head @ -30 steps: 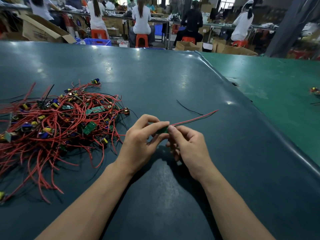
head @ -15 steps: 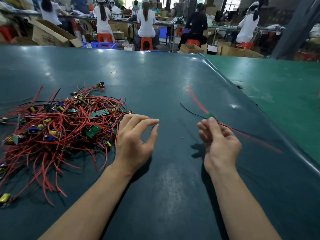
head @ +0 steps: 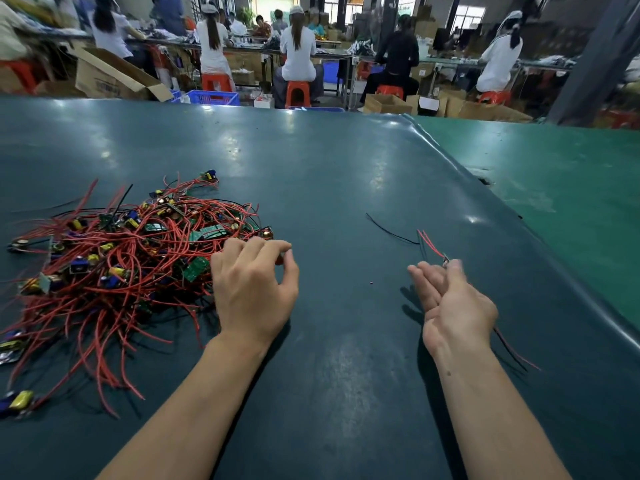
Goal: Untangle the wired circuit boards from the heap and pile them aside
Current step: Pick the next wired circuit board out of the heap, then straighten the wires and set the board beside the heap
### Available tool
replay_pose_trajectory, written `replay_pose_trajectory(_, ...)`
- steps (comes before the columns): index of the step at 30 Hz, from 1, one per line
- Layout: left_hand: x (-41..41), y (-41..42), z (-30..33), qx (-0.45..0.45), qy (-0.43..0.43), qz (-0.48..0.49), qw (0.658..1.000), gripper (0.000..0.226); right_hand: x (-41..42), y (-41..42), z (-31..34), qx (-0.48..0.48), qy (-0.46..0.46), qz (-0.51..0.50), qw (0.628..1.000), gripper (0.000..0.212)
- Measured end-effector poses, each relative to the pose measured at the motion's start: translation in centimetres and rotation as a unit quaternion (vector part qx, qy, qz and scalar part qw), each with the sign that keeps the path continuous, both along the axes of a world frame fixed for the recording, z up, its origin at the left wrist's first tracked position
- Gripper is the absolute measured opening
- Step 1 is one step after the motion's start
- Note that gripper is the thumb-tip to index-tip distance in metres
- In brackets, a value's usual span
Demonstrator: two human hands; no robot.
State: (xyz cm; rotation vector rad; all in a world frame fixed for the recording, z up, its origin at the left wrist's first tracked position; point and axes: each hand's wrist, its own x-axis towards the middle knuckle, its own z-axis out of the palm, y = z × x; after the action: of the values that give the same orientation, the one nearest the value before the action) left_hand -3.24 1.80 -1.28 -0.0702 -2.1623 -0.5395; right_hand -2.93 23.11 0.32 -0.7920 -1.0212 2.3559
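Left hand curls over heap; right hand pinches wires; no writing legible.

No legible text, label, brand or number is present. The carton, far beyond the left hand, carries dark print too blurred to read. Boards in the heap, just left of that hand, show no readable markings.

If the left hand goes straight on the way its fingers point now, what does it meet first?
Most likely the heap of red-wired circuit boards: the left hand points at its near edge, fingertips seemingly already at the wires, though depth is unclear.
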Motion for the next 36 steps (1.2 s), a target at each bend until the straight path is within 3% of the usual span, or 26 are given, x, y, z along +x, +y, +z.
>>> replay_pose_trajectory(2, 0.1, -0.5, 0.3, 0.035, -0.002, 0.043, 0.998, 0.01, -0.2, 0.2, -0.1, -0.006, -0.013, -0.021, 1.0, 0.022)
replay_pose_trajectory(5, 0.3, -0.7, 0.8, 0.098, -0.011, 0.088, 0.991, 0.017, -0.2, 0.5, 0.0, -0.018, -0.02, -0.029, 0.999, 0.003)
replay_pose_trajectory(7, 0.4, -0.9, 0.9, 0.123, -0.031, 0.089, 0.988, 0.018, -0.1, 0.2, 0.1, 0.0, -0.019, -0.009, 1.0, 0.008)
replay_pose_trajectory(11, 0.2, -1.5, 0.9, 0.127, -0.11, 0.135, 0.977, 0.027, -0.1, -1.4, -0.4, 0.185, -0.023, 0.084, 0.979, 0.013)
replay_pose_trajectory(14, 0.1, -2.1, 0.7, 0.065, -0.189, 0.183, 0.963, 0.03, -0.3, -2.5, -1.4, 0.356, -0.036, 0.135, 0.924, 0.017)
replay_pose_trajectory(17, 0.0, -2.6, 0.6, 0.045, -0.197, 0.175, 0.964, 0.026, -0.6, -3.0, -1.9, 0.49, -0.07, 0.154, 0.855, 0.017)
replay_pose_trajectory(20, 0.2, -2.5, 0.8, 0.076, -0.108, 0.113, 0.985, 0.026, -0.9, -3.1, -1.8, 0.559, -0.116, 0.163, 0.805, 0.016)
replay_pose_trajectory(23, 0.5, -1.7, 1.0, 0.052, -0.005, 0.053, 0.997, 0.023, -1.4, -3.1, -1.6, 0.612, -0.155, 0.189, 0.752, 0.014)
replay_pose_trajectory(26, 0.7, -0.5, 0.8, 0.028, 0.076, -0.017, 0.997, 0.029, -2.0, -2.9, -1.2, 0.666, -0.167, 0.264, 0.677, 0.024)
replay_pose_trajectory(29, 0.8, 0.1, 0.7, 0.029, 0.113, -0.099, 0.988, 0.03, -3.1, -3.9, -0.3, 0.713, -0.075, 0.336, 0.611, 0.053)
replay_pose_trajectory(32, 1.0, 0.3, 0.6, 0.043, 0.126, -0.19, 0.973, 0.03, -4.6, -7.0, 0.5, 0.737, 0.035, 0.398, 0.546, 0.067)
replay_pose_trajectory(34, 1.3, 0.3, 0.5, 0.062, 0.132, -0.238, 0.96, 0.03, -5.1, -9.2, 1.0, 0.709, 0.107, 0.435, 0.545, 0.065)
replay_pose_trajectory(36, 1.6, 0.4, 0.4, 0.067, 0.132, -0.27, 0.951, 0.032, -5.3, -10.6, 1.3, 0.682, 0.18, 0.434, 0.561, 0.044)
